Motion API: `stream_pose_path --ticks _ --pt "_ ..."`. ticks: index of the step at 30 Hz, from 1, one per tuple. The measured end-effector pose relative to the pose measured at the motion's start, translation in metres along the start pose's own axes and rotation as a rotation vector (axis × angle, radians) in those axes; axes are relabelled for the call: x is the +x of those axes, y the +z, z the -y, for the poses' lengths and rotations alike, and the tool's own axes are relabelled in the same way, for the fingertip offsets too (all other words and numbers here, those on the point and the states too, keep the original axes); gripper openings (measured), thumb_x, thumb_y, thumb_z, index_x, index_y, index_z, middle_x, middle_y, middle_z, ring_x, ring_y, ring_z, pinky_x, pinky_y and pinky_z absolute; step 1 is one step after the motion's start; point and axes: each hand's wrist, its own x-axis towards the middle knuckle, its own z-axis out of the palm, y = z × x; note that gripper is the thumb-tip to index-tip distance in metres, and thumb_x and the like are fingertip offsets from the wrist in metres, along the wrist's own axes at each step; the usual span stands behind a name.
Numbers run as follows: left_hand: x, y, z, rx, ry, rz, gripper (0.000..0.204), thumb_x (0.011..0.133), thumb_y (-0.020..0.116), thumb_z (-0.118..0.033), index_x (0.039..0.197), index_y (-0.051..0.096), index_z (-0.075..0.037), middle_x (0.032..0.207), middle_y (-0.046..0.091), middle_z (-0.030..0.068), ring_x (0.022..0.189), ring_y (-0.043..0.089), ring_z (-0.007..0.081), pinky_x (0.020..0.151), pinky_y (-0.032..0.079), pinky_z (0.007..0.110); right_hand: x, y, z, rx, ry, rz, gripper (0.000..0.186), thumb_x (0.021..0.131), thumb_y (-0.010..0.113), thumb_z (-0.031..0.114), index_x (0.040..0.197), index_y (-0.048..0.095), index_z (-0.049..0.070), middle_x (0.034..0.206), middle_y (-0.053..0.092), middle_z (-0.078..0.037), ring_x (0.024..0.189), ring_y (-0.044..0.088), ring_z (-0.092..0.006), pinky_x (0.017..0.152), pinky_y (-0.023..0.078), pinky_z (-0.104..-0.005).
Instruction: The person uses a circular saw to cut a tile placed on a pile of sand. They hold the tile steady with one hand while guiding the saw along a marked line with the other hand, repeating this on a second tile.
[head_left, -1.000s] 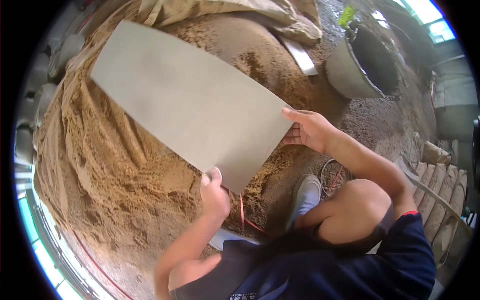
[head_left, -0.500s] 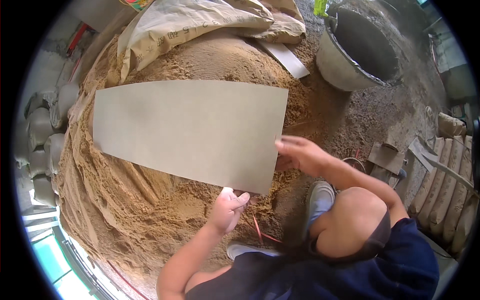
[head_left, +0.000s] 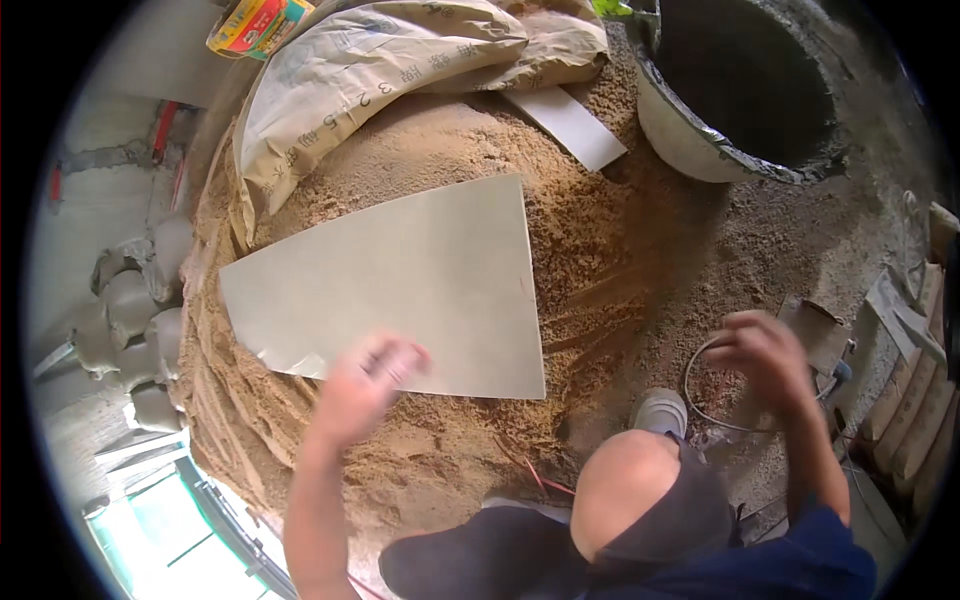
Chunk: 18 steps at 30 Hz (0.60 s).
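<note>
Grey tile [head_left: 400, 285] now lies flat on sand [head_left: 600, 250]; your left hand [head_left: 365, 385] and right hand [head_left: 760, 350] have released it, open and empty.

A grey tile [head_left: 400, 285] lies on the sand heap [head_left: 620, 240]; both hands hover empty.

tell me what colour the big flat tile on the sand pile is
Plain pale grey-beige, no pattern, on the large tile; the head view shows it.

Bare forearms, left hand [head_left: 365, 385] and right hand [head_left: 762, 352] both ungloved, dark navy short-sleeved top, dark knee-length shorts leaving the knee bare, pale grey shoe [head_left: 661, 412] below.
</note>
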Motion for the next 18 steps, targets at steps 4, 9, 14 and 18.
stream_pose_path --ticks 4,9,14,18 --pt "0.073 -0.054 -0.009 0.262 0.303 -0.6 0.028 0.097 0.063 -0.026 0.111 0.065 -0.002 0.108 0.07 0.0107 0.104 0.064 0.023 0.093 0.048 0.036 -0.052 -0.198 -0.029 -0.201 -0.384 -0.886 0.047 0.097 0.062 0.042 0.119 0.061 0.001 0.103 0.064 -0.003 0.092 0.06 -0.0114 0.082 0.047 -0.0241" --pt "0.138 -0.067 0.009 0.625 0.541 -0.718 0.033 0.098 0.062 -0.027 0.12 0.059 -0.003 0.119 0.062 0.0171 0.115 0.056 0.0357 0.1 0.043 0.043 -0.127 -0.471 -0.152 -0.527 0.479 -1.155 0.05 0.095 0.062 0.052 0.109 0.063 0.003 0.089 0.062 -0.005 0.071 0.055 -0.0146 0.059 0.045 -0.0277" --pt "0.153 -0.096 0.066 0.856 0.65 -0.851 0.033 0.097 0.062 -0.026 0.12 0.058 -0.003 0.119 0.061 0.0164 0.115 0.055 0.036 0.101 0.043 0.044 -0.061 -0.373 -0.188 0.882 0.048 -0.633 0.041 0.098 0.058 0.047 0.107 0.068 0.008 0.103 0.073 -0.008 0.092 0.071 -0.0255 0.076 0.059 -0.0315" --pt "0.174 -0.12 0.124 0.819 0.779 -0.891 0.029 0.098 0.059 -0.023 0.119 0.058 -0.003 0.118 0.06 0.0168 0.114 0.054 0.0365 0.102 0.041 0.046 -0.085 -0.433 -0.158 0.755 -0.076 -0.705 0.026 0.095 0.058 0.027 0.109 0.068 0.008 0.107 0.073 -0.005 0.091 0.071 -0.0249 0.078 0.061 -0.0389"
